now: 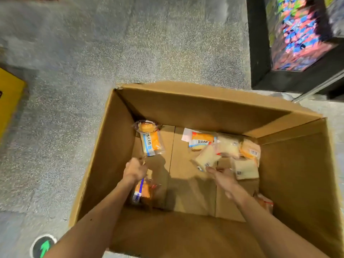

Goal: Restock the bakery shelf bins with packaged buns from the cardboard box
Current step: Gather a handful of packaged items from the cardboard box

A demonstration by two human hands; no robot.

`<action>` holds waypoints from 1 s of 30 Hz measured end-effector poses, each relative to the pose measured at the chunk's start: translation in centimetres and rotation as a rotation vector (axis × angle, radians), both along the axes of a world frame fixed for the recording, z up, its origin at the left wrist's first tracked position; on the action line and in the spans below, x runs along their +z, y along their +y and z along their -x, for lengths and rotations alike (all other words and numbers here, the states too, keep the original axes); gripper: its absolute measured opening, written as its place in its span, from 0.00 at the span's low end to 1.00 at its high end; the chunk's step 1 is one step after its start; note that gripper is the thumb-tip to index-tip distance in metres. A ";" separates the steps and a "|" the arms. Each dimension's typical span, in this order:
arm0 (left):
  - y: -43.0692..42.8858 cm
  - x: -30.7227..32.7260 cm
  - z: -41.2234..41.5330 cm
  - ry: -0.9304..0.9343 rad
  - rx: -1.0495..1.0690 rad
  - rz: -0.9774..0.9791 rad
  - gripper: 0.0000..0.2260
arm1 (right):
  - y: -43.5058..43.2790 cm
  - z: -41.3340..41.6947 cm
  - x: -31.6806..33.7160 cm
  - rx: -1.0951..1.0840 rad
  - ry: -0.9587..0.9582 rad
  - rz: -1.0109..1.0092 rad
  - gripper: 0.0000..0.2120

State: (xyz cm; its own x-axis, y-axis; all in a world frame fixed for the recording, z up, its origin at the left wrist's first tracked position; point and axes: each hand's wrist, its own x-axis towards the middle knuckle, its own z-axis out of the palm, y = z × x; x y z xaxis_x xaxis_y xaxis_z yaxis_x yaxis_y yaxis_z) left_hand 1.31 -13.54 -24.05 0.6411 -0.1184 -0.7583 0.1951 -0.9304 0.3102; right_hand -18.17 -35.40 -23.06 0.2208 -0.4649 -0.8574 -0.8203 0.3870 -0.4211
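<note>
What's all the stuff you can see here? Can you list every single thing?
box: one, brown cardboard, open, on the floor
bun packs: about eight, orange or pale, on the box bottom, mostly heaped at the right
floor: one, grey and speckled, around the box
arrow sticker: one, green, on the floor, near left
yellow thing: one, at the left edge, too cut off to tell what it is
display stand: one, black, holding colourful packets, far right
left hand: one, in the box, fingers gripping an orange bun pack
right hand: one, in the box, fingers reaching to a pale bun pack
</note>
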 end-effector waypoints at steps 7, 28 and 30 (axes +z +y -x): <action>-3.0 -7.8 -3.9 0.016 0.262 0.093 0.22 | -3.5 -2.6 -15.2 -0.353 0.073 -0.112 0.35; -4.2 -13.3 -2.0 0.064 0.557 0.243 0.15 | -3.1 -11.7 -13.4 -1.006 -0.340 -0.465 0.08; -3.6 -12.8 -1.7 0.104 0.530 0.289 0.18 | -2.9 -11.3 -13.3 -1.010 -0.306 -0.491 0.18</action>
State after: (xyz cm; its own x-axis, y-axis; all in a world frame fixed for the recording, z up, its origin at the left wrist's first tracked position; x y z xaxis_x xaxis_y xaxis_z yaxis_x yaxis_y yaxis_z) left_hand 3.05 -17.11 -36.85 0.5931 -0.0140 -0.8050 0.6514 -0.5794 0.4899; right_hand -6.91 -38.28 -36.36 0.1683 -0.1805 -0.9691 0.0643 0.9830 -0.1719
